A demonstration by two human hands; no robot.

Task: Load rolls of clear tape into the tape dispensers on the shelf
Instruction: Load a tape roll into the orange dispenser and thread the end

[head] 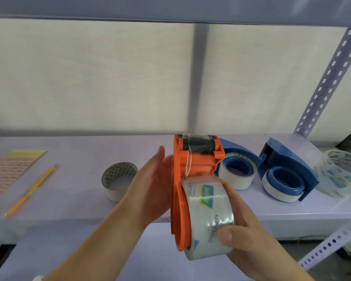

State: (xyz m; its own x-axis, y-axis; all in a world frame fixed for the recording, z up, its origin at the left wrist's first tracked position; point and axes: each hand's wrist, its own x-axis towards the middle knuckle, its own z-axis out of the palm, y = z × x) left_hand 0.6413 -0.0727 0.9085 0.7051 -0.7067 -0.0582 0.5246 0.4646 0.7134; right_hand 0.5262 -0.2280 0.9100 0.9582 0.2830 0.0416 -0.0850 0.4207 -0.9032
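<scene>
I hold an orange tape dispenser [182, 199] in front of the shelf edge, its black roller end pointing away from me. My left hand [152, 189] supports the flat orange side. My right hand [241, 228] grips a clear tape roll [207, 216] seated on the dispenser's hub, thumb on its near face. A thin strand of tape runs up toward the roller. Two blue dispensers stand on the shelf [69, 179] to the right: one [237, 159] behind, one [288, 171] nearer, each with a whitish roll. Loose clear tape rolls [340, 173] lie at the far right.
A patterned empty tape core [118, 179] sits on the shelf left of my hands. A yellow craft knife [32, 189] and a pinkish pad [8, 169] lie at the left. A perforated metal post [328, 78] rises at the right; another shelf board spans overhead.
</scene>
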